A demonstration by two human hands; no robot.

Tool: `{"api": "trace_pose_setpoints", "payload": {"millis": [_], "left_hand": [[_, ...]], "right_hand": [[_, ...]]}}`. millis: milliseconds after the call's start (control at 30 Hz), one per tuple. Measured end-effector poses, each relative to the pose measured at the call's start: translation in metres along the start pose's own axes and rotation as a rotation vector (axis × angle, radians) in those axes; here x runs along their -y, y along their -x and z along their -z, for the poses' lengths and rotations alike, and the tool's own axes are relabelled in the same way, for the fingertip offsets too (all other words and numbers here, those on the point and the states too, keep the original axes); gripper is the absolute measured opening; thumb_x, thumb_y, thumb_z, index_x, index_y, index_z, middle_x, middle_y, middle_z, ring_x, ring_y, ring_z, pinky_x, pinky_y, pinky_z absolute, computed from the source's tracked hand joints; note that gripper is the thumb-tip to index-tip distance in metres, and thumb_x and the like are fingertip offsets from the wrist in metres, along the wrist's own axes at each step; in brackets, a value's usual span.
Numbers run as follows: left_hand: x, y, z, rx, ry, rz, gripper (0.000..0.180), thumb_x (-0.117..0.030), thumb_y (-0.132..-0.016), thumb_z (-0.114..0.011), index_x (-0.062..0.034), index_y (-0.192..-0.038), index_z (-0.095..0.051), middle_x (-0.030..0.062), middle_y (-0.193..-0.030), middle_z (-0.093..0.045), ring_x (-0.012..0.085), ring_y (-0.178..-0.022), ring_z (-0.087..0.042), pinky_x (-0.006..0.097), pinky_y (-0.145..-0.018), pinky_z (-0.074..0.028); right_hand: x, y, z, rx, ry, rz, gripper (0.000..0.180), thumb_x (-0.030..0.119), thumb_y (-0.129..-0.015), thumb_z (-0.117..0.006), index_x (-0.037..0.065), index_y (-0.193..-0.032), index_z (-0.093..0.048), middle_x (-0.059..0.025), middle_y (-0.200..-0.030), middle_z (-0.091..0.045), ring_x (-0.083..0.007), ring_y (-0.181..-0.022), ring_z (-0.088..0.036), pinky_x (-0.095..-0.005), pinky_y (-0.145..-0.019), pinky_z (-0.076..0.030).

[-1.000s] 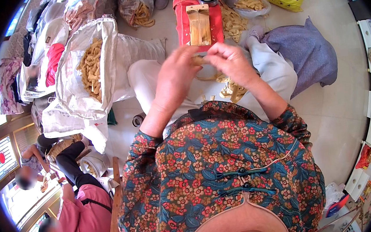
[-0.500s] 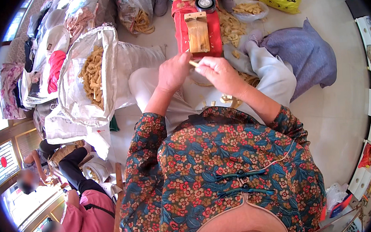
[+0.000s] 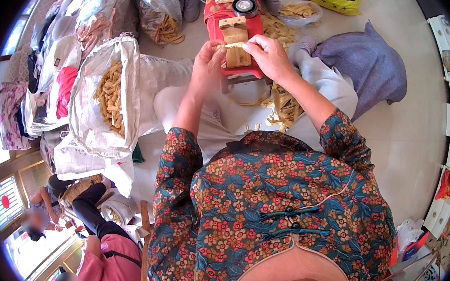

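Between my two hands a short, pale yellow strip (image 3: pixel 234 45) stretches crosswise above a wooden block (image 3: pixel 238 61). My left hand (image 3: pixel 208 63) pinches its left end between thumb and fingers. At the right end my right hand (image 3: pixel 269 55) grips it the same way. The block, smooth and curved on top, lies on a narrow bench covered in red cloth (image 3: pixel 253 28). Just past the block sits a round black-rimmed disc (image 3: pixel 245 6) with a silver centre. Whether the strip touches the block, I cannot tell.
A white woven sack (image 3: pixel 131 90) of yellow strips stands open at my left. A bundle of long strips (image 3: pixel 286 104) hangs by my right leg. More strips (image 3: pixel 277 28) lie beyond, near a plastic bag (image 3: pixel 302 13). A blue-grey cloth (image 3: pixel 370 68) lies right. Two people sit far left.
Both hands have moved forward over the block and further apart. The strip, tilted and mostly hidden before, is now held out level between them.
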State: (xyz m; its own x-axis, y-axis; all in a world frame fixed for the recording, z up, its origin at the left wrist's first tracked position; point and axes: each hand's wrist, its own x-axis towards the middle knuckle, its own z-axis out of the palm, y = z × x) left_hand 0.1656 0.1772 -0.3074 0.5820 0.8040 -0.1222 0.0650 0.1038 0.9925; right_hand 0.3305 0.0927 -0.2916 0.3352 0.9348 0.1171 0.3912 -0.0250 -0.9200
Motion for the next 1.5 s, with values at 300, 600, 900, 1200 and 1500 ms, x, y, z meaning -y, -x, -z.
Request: {"api": "trace_pose_setpoints", "payload": {"millis": [300, 600, 900, 1200, 1500], "left_hand": [[0.026, 0.004, 0.004, -0.138, -0.494, -0.120, 0.019, -0.021, -0.091, -0.055, -0.0024, -0.090, -0.055, 0.0020, -0.070, -0.055, 0.0108, -0.061, -0.053, 0.025, -0.058, -0.044], [0.016, 0.075, -0.019, 0.397, 0.288, 0.511, 0.046, -0.051, -0.094, -0.039, -0.0085, -0.082, -0.052, 0.0016, -0.065, -0.051, 0.0112, -0.055, -0.046, 0.025, -0.052, -0.039], [0.004, 0.080, -0.020, 0.070, 0.600, 0.478, 0.029, -0.026, -0.098, -0.038, -0.0065, -0.108, -0.056, 0.0041, -0.097, -0.061, 0.0144, -0.087, -0.059, 0.030, -0.072, -0.049], [-0.014, 0.092, -0.033, -0.114, -0.745, -0.342, 0.021, 0.000, -0.076, -0.051, -0.0047, -0.094, -0.062, 0.0113, -0.081, -0.059, 0.0323, -0.087, -0.058, 0.039, -0.076, -0.047], [-0.030, 0.087, -0.024, -0.194, -0.574, -0.678, 0.039, 0.007, -0.065, -0.059, -0.0054, -0.102, -0.057, 0.0121, -0.090, -0.060, 0.0335, -0.084, -0.058, 0.037, -0.075, -0.048]], "right_hand": [[-0.037, 0.004, -0.005, -0.009, 0.330, -0.043, 0.028, 0.027, -0.086, -0.054, 0.001, -0.078, -0.058, -0.0213, -0.074, -0.060, -0.0409, -0.073, -0.058, -0.0478, -0.063, -0.044], [0.029, 0.059, -0.022, -0.002, 0.035, 0.406, 0.013, 0.013, -0.081, -0.065, 0.001, -0.085, -0.062, -0.0123, -0.081, -0.060, -0.0307, -0.083, -0.059, -0.0375, -0.070, -0.048], [0.025, 0.077, -0.043, 0.242, -0.384, 0.261, 0.011, 0.007, -0.085, -0.061, -0.001, -0.093, -0.060, -0.0107, -0.082, -0.058, -0.0208, -0.073, -0.059, -0.0294, -0.066, -0.046], [0.024, 0.063, -0.027, 0.003, -0.159, 0.148, 0.019, 0.015, -0.095, -0.049, 0.001, -0.086, -0.056, -0.0080, -0.072, -0.057, -0.0162, -0.065, -0.058, -0.0317, -0.060, -0.047], [0.046, 0.076, -0.019, 0.260, -0.486, -0.186, 0.024, 0.025, -0.096, -0.049, 0.003, -0.089, -0.055, -0.0046, -0.067, -0.056, -0.0102, -0.055, -0.052, -0.0256, -0.050, -0.044]]}}
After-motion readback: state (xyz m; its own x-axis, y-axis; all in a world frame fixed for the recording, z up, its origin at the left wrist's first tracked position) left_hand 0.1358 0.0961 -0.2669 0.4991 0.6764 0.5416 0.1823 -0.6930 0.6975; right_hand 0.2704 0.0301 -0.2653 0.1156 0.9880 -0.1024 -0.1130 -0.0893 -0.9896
